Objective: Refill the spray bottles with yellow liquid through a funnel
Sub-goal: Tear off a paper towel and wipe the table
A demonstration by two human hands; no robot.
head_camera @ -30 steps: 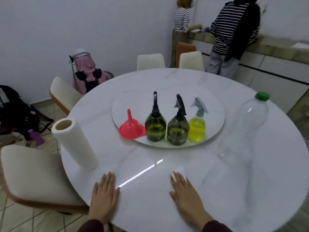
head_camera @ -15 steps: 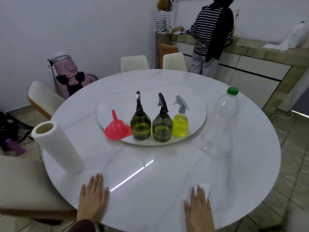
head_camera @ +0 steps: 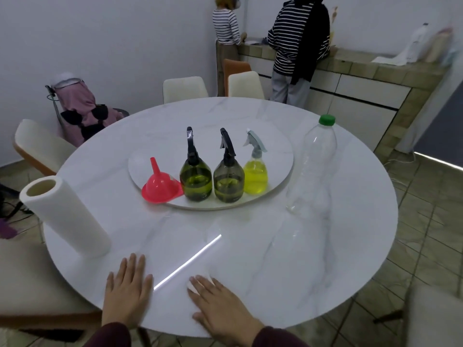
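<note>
Right hand (head_camera: 220, 306) is sliding back left toward left hand (head_camera: 126, 294); both flat on table (head_camera: 325, 259), grips open, empty. Funnel (head_camera: 161, 187) and spray bottles (head_camera: 226, 176) sitting untouched on far turntable (head_camera: 280, 149). Refill not started.

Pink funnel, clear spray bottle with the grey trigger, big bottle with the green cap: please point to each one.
pink funnel (head_camera: 160, 189), head view, on its cone wall
clear spray bottle (head_camera: 255, 179), head view, on its yellow-filled body
big bottle (head_camera: 317, 159), head view, on its clear side wall
</note>
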